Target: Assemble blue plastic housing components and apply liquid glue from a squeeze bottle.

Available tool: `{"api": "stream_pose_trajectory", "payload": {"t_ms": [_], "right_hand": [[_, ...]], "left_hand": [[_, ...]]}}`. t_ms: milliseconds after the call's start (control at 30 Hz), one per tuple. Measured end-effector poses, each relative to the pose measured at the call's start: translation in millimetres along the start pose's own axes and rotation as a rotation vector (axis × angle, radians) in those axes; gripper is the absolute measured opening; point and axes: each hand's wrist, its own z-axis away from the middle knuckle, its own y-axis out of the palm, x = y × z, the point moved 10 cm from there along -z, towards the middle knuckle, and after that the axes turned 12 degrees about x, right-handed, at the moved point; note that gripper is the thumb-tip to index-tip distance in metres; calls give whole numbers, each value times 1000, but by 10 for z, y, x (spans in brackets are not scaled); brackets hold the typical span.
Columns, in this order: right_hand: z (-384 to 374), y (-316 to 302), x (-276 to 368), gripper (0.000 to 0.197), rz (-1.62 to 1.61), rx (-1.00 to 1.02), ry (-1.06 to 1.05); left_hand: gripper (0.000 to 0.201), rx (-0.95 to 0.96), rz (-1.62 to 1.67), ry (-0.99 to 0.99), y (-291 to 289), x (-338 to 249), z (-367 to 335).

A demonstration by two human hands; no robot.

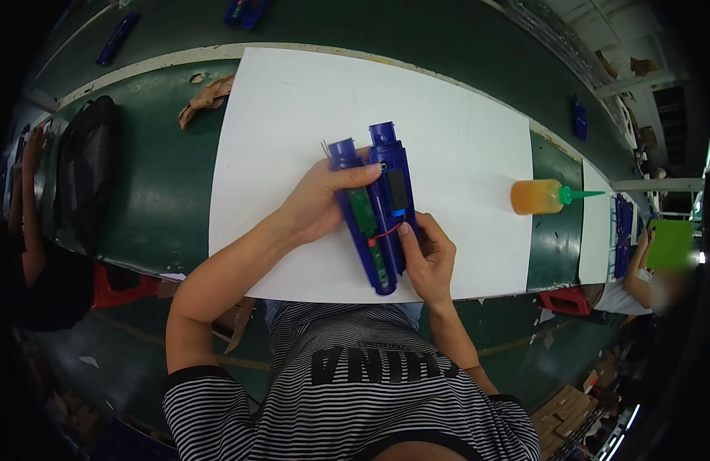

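A long blue plastic housing (376, 211), opened into two halves with a green circuit strip and red wire showing inside, is lying on a white sheet (293, 138) on the green desk (155, 184), its long axis running away from the person. The left hand (320, 203) is gripping its left half, thumb across the top, while the right hand (428, 257), touching the near right edge, is pressing an index fingertip beside the red wire

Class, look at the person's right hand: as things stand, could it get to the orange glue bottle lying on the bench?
Probably yes. The orange glue bottle lies on its side, off to the right of the right hand, with only bare white sheet between them, though that hand is busy on the blue casing.
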Motion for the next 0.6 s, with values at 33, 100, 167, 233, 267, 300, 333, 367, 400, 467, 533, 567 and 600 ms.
{"api": "stream_pose_trajectory", "payload": {"t_ms": [33,100,167,233,267,300,333,367,400,467,533,567,600], "right_hand": [[22,28,-14,16,-27,16,45],[64,19,18,16,-39,-7,40],[100,2,35,17,-49,-33,34],[138,18,2,18,-41,-30,59],[160,36,4,18,-43,-33,60],[190,61,-17,18,-60,-35,92],[216,72,-35,18,-77,-37,124],[228,70,-29,19,-54,-19,141],[241,70,-35,19,-57,-21,141],[262,65,-40,18,-92,-31,127],[294,87,-52,19,-99,-13,168],[309,109,-81,20,-105,9,209],[312,66,-105,20,-102,10,208]], "left_hand": [[37,2,-63,-22,-40,8,21],[34,-26,-58,-6,-76,32,8],[31,-51,-54,9,-100,57,-25],[36,8,-72,23,-41,86,-86],[36,8,-73,19,-27,77,-83],[38,33,-94,4,31,61,-80],[39,58,-114,-10,76,60,-85],[39,59,-115,-13,79,71,-100],[42,67,-144,-8,83,71,-107],[45,76,-174,-5,91,77,-105],[50,51,-171,17,63,62,-84],[50,55,-171,17,63,60,-78],[52,42,-184,21,41,47,-51]]}}
